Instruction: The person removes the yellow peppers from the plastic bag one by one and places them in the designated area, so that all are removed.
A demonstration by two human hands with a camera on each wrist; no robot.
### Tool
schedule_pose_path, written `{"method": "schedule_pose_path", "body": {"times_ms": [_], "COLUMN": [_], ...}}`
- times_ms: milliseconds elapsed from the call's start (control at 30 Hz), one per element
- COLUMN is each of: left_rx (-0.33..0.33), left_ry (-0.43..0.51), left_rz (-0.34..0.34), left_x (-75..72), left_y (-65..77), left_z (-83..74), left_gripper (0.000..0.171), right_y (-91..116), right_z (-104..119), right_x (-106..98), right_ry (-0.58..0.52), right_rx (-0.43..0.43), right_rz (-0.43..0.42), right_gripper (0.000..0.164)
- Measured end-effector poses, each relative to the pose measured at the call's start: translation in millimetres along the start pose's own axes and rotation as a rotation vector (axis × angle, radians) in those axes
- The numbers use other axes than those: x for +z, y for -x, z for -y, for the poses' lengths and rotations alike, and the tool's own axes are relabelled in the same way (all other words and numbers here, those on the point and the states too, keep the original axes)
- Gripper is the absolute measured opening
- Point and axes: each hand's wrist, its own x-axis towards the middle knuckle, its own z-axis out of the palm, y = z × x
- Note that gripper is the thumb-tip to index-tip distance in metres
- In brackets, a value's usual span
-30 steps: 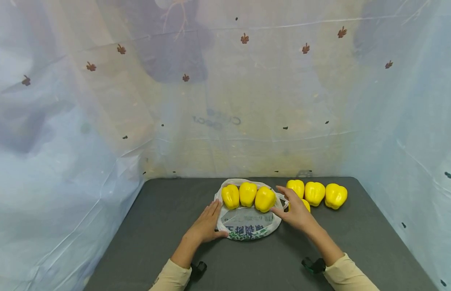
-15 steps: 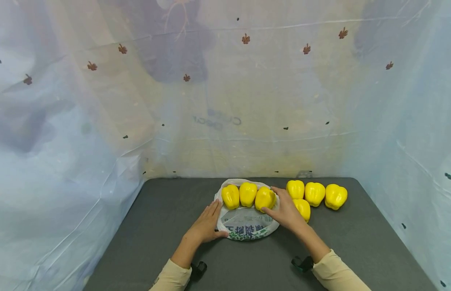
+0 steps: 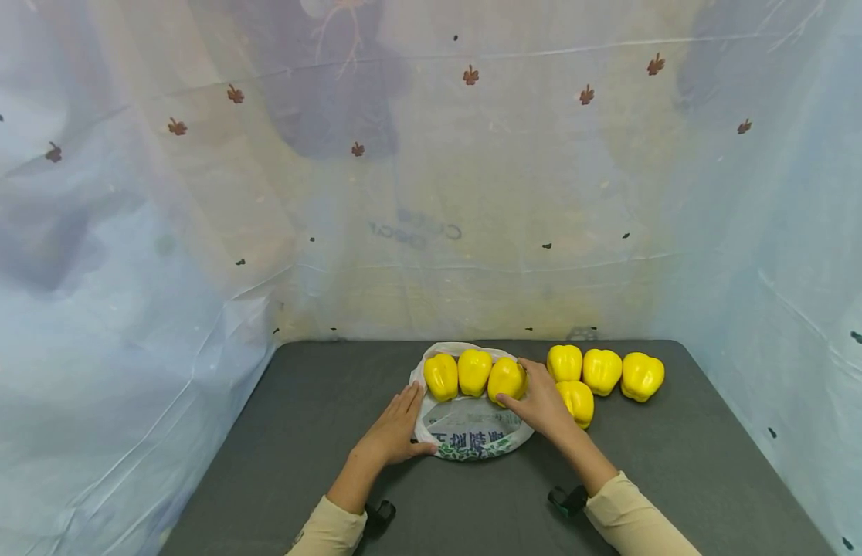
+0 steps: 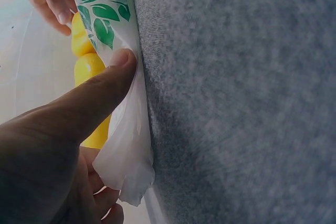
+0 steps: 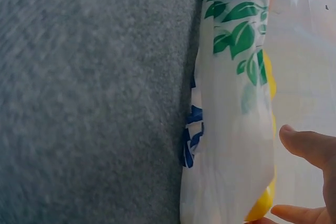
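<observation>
A white plastic bag (image 3: pixel 473 446) with green leaf print and blue lettering lies with its mouth spread round. Inside, along its far side, three yellow bell peppers (image 3: pixel 475 372) stand in a row. The left hand (image 3: pixel 392 428) rests against the bag's left edge with extended fingers, its thumb (image 4: pixel 118 66) touching the bag's near side. At the bag's right rim, the right hand (image 3: pixel 545 405) reaches over with thumb and fingers spread beside the rightmost pepper (image 3: pixel 506 380). In the right wrist view its thumb (image 5: pixel 307 142) stands slightly apart from the bag; finger contact with the pepper is unclear.
Several more yellow bell peppers (image 3: pixel 602 372) sit on the dark grey table (image 3: pixel 473 510) right of the bag, one of them partly behind the right hand. A pale printed sheet (image 3: pixel 417 193) hangs behind and at both sides of the table.
The right hand has moved left over the bag's right rim to the rightmost pepper inside, uncovering more of the near loose pepper. The left hand and the peppers have stayed in place.
</observation>
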Motion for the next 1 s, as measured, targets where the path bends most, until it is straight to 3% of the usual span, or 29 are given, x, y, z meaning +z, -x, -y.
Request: {"method": "schedule_pose_path", "body": {"times_ms": [1000], "left_rx": [0.008], "left_ry": [0.012], "left_rz": [-0.007], "left_x": [-3.5], "left_y": [2.7], "left_z": [-1.4], "left_gripper": [0.115], "right_y": [-6], "right_z": [-11], "right_x": [22], "right_ry": [0.071], "right_rx": [0.017], "right_rz": [-0.07], "right_gripper": [0.089]}}
